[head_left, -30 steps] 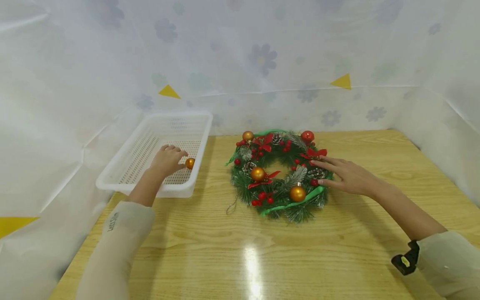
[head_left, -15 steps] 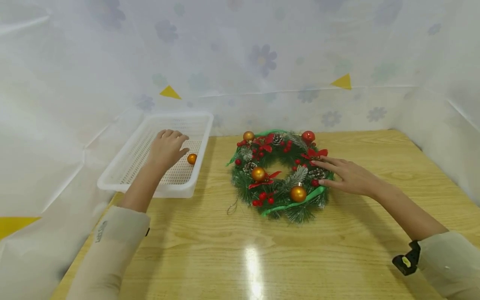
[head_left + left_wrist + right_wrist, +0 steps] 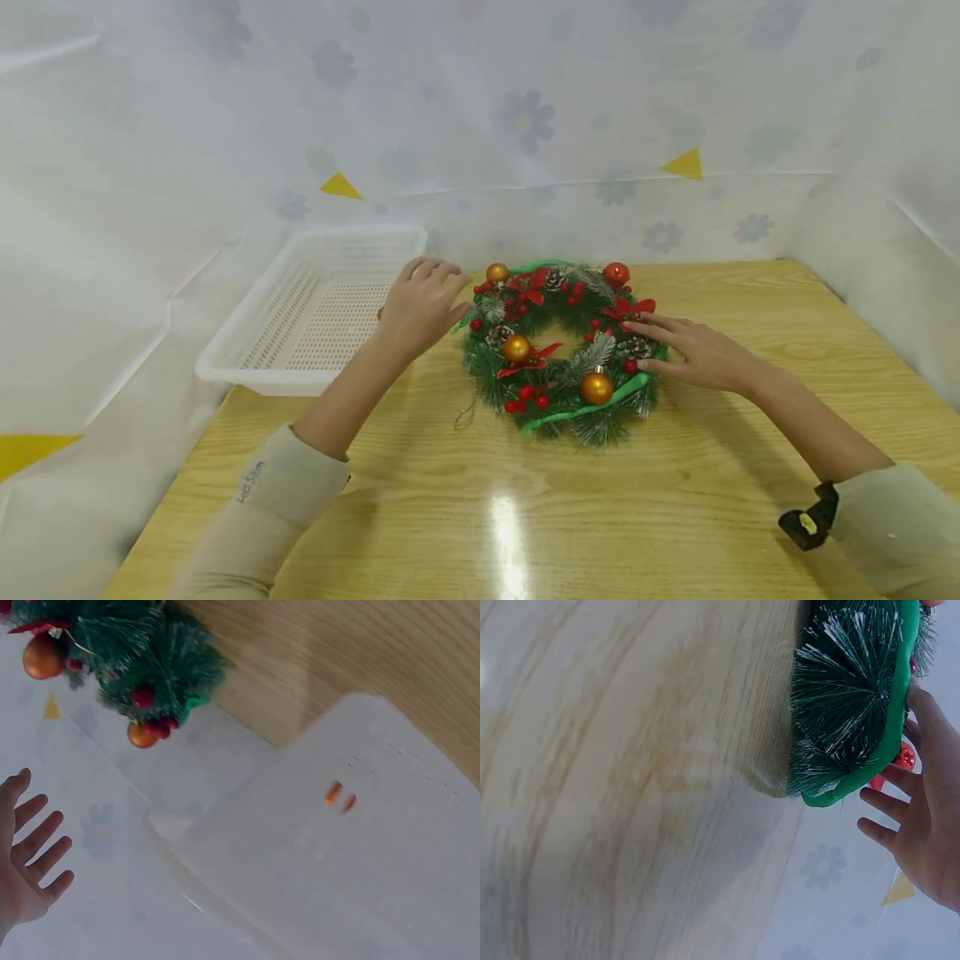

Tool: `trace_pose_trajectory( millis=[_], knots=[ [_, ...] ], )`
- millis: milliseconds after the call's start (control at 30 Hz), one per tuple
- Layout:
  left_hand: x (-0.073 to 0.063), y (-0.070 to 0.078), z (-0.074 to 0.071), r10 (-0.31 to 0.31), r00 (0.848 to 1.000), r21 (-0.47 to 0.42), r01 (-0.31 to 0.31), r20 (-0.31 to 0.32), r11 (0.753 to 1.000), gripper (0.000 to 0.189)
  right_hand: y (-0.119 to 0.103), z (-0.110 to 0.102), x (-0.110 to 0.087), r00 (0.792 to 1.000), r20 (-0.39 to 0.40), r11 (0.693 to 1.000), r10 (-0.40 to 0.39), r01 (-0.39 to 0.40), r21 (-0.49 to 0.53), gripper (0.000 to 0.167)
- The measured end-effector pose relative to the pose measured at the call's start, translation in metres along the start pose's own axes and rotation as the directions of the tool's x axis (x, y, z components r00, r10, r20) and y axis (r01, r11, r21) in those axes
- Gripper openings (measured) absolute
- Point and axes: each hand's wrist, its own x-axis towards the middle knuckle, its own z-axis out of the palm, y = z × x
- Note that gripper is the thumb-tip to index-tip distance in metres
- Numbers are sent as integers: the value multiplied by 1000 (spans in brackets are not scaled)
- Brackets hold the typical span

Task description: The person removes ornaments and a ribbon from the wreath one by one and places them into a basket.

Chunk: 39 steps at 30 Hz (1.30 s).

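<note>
A Christmas wreath (image 3: 592, 367) with orange and red baubles, pine cones, red berries and a green ribbon lies on the table. My left hand (image 3: 423, 304) hovers between the white basket (image 3: 300, 379) and the wreath's left side, fingers spread and holding nothing. In the left wrist view that hand (image 3: 34, 862) is seen with its fingers apart. My right hand (image 3: 697, 354) rests on the wreath's right edge, fingers extended over a red flower (image 3: 630, 308). The right wrist view shows its thumb beside the green ribbon (image 3: 894, 712). One orange bauble (image 3: 380, 313) inside the basket is mostly hidden behind my left hand.
The perforated basket stands at the back left of the wooden table (image 3: 442, 500). White sheeting with a flower print (image 3: 525, 117) walls in the back and sides. A thin loop of cord (image 3: 465, 414) lies by the wreath's lower left.
My left hand has risen out of the basket and moved right toward the wreath, leaving the orange bauble in the basket. My right hand stays in place.
</note>
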Motion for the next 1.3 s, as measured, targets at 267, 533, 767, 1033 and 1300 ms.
trace_pose_trajectory(
  millis=[267,533,767,1033,1300],
  knots=[
    [10,61,0,105,993,-79,-109,-56,991,36,-3,-3,2,1000,22,999,19,-20,47,61],
    [14,109,6,153,988,-159,-150,5,976,41,-18,-2,7,993,61,983,97,-106,150,66],
    [16,131,11,201,975,-101,-191,99,976,53,-25,6,7,991,57,972,121,-130,197,70],
    [18,140,23,177,977,-51,-172,121,984,55,-24,6,10,990,66,964,126,-138,228,69],
    [25,152,25,107,978,4,-110,179,994,64,-20,7,5,990,63,963,128,-139,229,70]
  ],
)
